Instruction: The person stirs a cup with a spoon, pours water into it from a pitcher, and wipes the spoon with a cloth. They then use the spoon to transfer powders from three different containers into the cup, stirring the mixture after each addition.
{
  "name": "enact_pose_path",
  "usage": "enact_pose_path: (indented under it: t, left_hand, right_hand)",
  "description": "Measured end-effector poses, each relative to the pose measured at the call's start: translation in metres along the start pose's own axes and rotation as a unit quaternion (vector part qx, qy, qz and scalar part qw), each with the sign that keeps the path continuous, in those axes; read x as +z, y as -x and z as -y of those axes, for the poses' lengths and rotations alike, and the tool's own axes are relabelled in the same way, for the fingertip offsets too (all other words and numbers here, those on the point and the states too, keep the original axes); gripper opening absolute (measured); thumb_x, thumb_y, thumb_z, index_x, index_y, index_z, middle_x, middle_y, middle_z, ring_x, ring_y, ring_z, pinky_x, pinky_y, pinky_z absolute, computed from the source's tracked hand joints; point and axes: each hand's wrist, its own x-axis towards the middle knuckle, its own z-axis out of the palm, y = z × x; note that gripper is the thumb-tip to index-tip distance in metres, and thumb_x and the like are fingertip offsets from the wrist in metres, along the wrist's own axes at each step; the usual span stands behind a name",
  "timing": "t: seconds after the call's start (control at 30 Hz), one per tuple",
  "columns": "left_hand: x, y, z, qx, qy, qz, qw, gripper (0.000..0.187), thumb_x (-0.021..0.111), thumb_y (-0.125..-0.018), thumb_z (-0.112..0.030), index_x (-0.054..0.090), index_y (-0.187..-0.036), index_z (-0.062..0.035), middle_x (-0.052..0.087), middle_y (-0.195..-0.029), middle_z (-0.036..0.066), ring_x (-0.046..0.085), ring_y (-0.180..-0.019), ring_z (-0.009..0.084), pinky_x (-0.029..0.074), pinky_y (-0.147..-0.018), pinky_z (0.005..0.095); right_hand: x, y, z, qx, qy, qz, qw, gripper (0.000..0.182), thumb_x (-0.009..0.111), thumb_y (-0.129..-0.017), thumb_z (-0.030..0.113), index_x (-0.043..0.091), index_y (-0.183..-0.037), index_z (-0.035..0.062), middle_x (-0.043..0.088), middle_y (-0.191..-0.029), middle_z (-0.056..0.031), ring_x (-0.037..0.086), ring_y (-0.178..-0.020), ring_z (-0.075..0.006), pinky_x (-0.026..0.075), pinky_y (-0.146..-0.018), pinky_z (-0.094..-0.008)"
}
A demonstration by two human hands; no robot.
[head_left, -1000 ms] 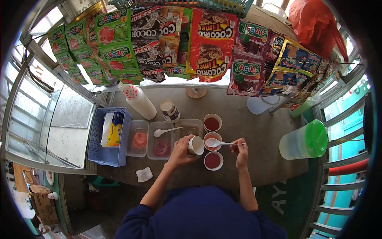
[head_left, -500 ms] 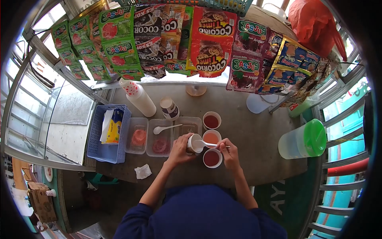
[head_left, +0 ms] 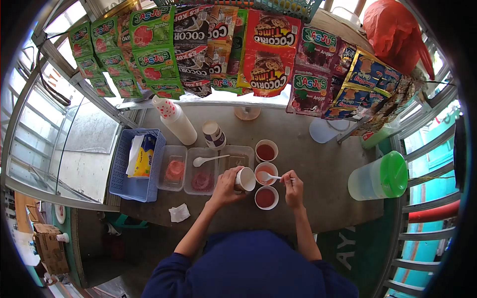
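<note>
My left hand (head_left: 227,187) is wrapped round a white paper cup (head_left: 246,179), tilted with its mouth to the right. In my right hand (head_left: 293,188) is a white plastic spoon (head_left: 267,176), its bowl over the middle cup (head_left: 264,168) of orange drink. A cup of dark red drink (head_left: 267,150) stands behind that one, and another red drink cup (head_left: 266,198) stands in front. Left of my left hand is a clear tub with pink-red contents (head_left: 201,181), and a second white spoon (head_left: 210,159) lies across it.
At left are another tub (head_left: 173,169) and a blue basket (head_left: 129,188) holding a tissue pack (head_left: 142,157). Stacked cups (head_left: 180,124) stand behind. A green-lidded jug (head_left: 368,177) is at right, crumpled tissue (head_left: 179,213) at front left. Drink sachets (head_left: 269,54) hang overhead.
The spoon has moved right, out of the held cup's mouth to over the orange drink. My right hand has shifted slightly right, and the held cup's mouth now shows more fully.
</note>
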Motion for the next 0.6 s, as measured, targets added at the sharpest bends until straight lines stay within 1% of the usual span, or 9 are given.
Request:
enact_pose_path:
  t: [0.13,0.2,0.23,0.3,0.43,0.5,0.6]
  left_hand:
    - [-0.002,0.000,-0.002,-0.003,-0.001,0.001,1.000,0.087,0.079,-0.055,-0.022,0.036,-0.131,-0.0105,0.050,-0.122,0.012,0.047,-0.115,0.0304,0.036,-0.095,0.0429]
    - [-0.002,0.000,-0.003,-0.005,0.003,-0.001,1.000,0.087,0.079,-0.055,-0.021,0.036,-0.131,-0.0105,0.050,-0.122,0.012,0.047,-0.114,0.0305,0.036,-0.095,0.0429]
    - [-0.002,0.000,-0.003,-0.007,0.007,-0.001,1.000,0.087,0.079,-0.055,-0.021,0.037,-0.131,-0.0105,0.050,-0.122,0.012,0.047,-0.114,0.0305,0.036,-0.095,0.0428]
    - [-0.002,0.000,-0.003,-0.008,0.005,0.000,1.000,0.087,0.079,-0.056,-0.021,0.037,-0.131,-0.0106,0.050,-0.122,0.012,0.047,-0.114,0.0306,0.036,-0.095,0.0429]
    - [-0.003,-0.001,-0.005,-0.010,0.005,0.006,1.000,0.087,0.078,-0.056,-0.021,0.036,-0.131,-0.0109,0.050,-0.121,0.012,0.047,-0.114,0.0307,0.036,-0.096,0.0430]
    - [-0.002,-0.001,-0.005,-0.008,0.005,0.003,1.000,0.087,0.078,-0.056,-0.021,0.036,-0.131,-0.0111,0.050,-0.121,0.012,0.047,-0.114,0.0307,0.036,-0.096,0.0430]
    - [0.000,0.000,-0.003,-0.003,0.003,-0.002,1.000,0.088,0.078,-0.056,-0.022,0.036,-0.132,-0.0113,0.049,-0.122,0.012,0.047,-0.115,0.0306,0.035,-0.096,0.0432]
  right_hand:
    - [0.001,0.000,-0.008,0.021,-0.026,0.011,0.999,0.030,0.042,-0.099,0.026,0.053,-0.079,0.0053,0.052,-0.069,0.0001,0.040,-0.061,-0.0051,0.034,-0.056,-0.0205]
    - [0.000,0.000,-0.011,0.051,-0.094,-0.023,0.994,0.031,0.041,-0.099,0.027,0.053,-0.080,0.0062,0.053,-0.068,0.0006,0.042,-0.060,-0.0048,0.035,-0.056,-0.0198]
    - [-0.002,0.000,-0.012,0.052,-0.094,-0.023,0.994,0.031,0.041,-0.099,0.027,0.053,-0.080,0.0062,0.053,-0.068,0.0006,0.042,-0.060,-0.0048,0.035,-0.056,-0.0198]
    - [-0.007,0.001,-0.013,0.073,-0.166,-0.049,0.982,0.030,0.040,-0.099,0.025,0.054,-0.080,0.0062,0.056,-0.071,-0.0013,0.045,-0.063,-0.0056,0.037,-0.059,-0.0198]
    - [-0.012,0.003,-0.021,0.104,-0.199,-0.060,0.973,0.031,0.040,-0.099,0.028,0.054,-0.081,0.0074,0.057,-0.071,-0.0016,0.046,-0.061,-0.0062,0.037,-0.058,-0.0194]
    - [-0.013,0.004,-0.019,0.142,-0.226,-0.076,0.961,0.031,0.040,-0.099,0.030,0.054,-0.081,0.0080,0.058,-0.071,-0.0017,0.047,-0.061,-0.0061,0.038,-0.058,-0.0194]
    - [-0.014,0.004,-0.014,0.138,-0.220,-0.083,0.962,0.032,0.040,-0.099,0.030,0.054,-0.081,0.0082,0.058,-0.071,-0.0018,0.047,-0.061,-0.0056,0.038,-0.058,-0.0192]
